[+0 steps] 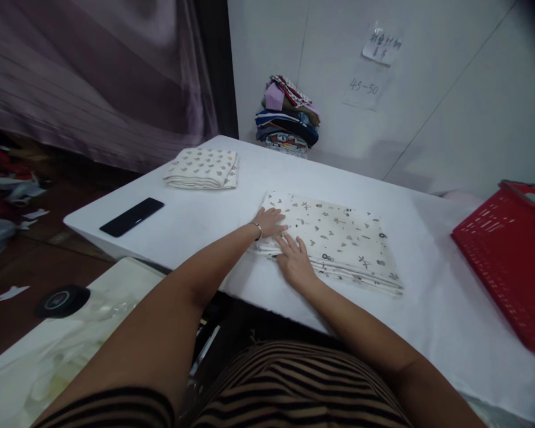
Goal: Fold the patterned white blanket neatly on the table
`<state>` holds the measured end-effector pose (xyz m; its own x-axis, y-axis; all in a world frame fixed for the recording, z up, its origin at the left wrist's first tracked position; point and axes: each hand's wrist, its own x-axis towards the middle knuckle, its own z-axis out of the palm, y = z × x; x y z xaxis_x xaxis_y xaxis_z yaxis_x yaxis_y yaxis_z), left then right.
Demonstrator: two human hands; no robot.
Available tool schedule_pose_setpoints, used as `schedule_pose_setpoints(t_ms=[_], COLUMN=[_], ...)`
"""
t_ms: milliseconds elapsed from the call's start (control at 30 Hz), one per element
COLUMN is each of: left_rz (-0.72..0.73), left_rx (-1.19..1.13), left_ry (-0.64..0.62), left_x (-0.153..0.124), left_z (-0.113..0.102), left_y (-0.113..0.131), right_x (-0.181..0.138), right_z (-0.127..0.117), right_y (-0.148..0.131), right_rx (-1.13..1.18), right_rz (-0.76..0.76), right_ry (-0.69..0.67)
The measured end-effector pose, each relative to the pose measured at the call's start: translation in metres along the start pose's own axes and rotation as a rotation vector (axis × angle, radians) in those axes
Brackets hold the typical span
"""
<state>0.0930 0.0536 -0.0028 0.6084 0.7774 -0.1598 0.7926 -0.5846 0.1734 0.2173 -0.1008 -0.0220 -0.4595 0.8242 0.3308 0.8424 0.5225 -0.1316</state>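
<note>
Palm-print cloth (341,235): in the head view, it lies flat on the white surface (258,169), folded into several layers whose edges show along its near side; small dark motifs are scattered over its off-white top.
Left hand (271,223): palm down on the left end of the palm-print cloth, fingers spread across the fabric.
Bracelet (259,230): a thin, light band round the left wrist, at the left end of the palm-print cloth.
Right hand (296,264): at the near left corner of the palm-print cloth, just beside the left hand, fingers spread over the top; whether the thumb reaches beneath the layers cannot be told.
Second folded cloth (203,168): farther back and left of the palm-print cloth, well apart from it, pale with rows of small grey motifs.
Black phone (132,217): flat, screen dark, well to the left of the palm-print cloth.
Red basket (508,261): right of the palm-print cloth, well apart from it, its side wall perforated.
Clothes stack (288,119): behind the palm-print cloth, past the surface's far edge, folded garments in mixed colours.
Handwritten note (363,89): on the wall beyond the palm-print cloth, reading "45-50".
</note>
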Motion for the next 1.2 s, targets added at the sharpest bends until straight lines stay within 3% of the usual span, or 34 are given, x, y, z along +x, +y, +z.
schedule_pose_setpoints(t_ms=[133, 200, 300, 433, 567, 700, 833, 967, 1200], left_rz=[0.029, 0.066, 0.165, 0.301, 0.325, 0.335, 0.294, 0.392, 0.431], left_rx=[-0.059, -0.066, -0.056, 0.007, 0.078, 0.095, 0.094, 0.102, 0.116], left_ry=[0.047, 0.075, 0.13, 0.143, 0.18, 0.191, 0.232, 0.222, 0.261], left_x=[-0.022, -0.04, -0.067, -0.085, -0.085, -0.082, -0.08, -0.077, -0.07], left_z=[-0.006, -0.004, 0.006, 0.024, 0.035, 0.033, 0.03, 0.038, 0.051], left_y=[-0.002, 0.001, 0.012, 0.026, 0.021, 0.02, 0.045, 0.067, 0.059], right_x=[-0.016, -0.025, -0.039, -0.06, -0.084, -0.097, -0.106, -0.115, -0.156], right_z=[-0.017, -0.028, -0.042, -0.043, -0.033, -0.039, -0.045, -0.041, -0.064], right_y=[0.004, 0.014, 0.036, 0.057, 0.065, 0.069, 0.07, 0.068, 0.094], right_rx=[0.085, 0.089, 0.07, -0.047, -0.12, -0.119, -0.163, -0.142, -0.169], right_rz=[-0.057, -0.015, 0.04, 0.082, 0.151, 0.21, 0.274, 0.256, 0.398], right_ry=[-0.02, 0.019, 0.044, -0.033, -0.135, -0.121, -0.079, -0.127, -0.151])
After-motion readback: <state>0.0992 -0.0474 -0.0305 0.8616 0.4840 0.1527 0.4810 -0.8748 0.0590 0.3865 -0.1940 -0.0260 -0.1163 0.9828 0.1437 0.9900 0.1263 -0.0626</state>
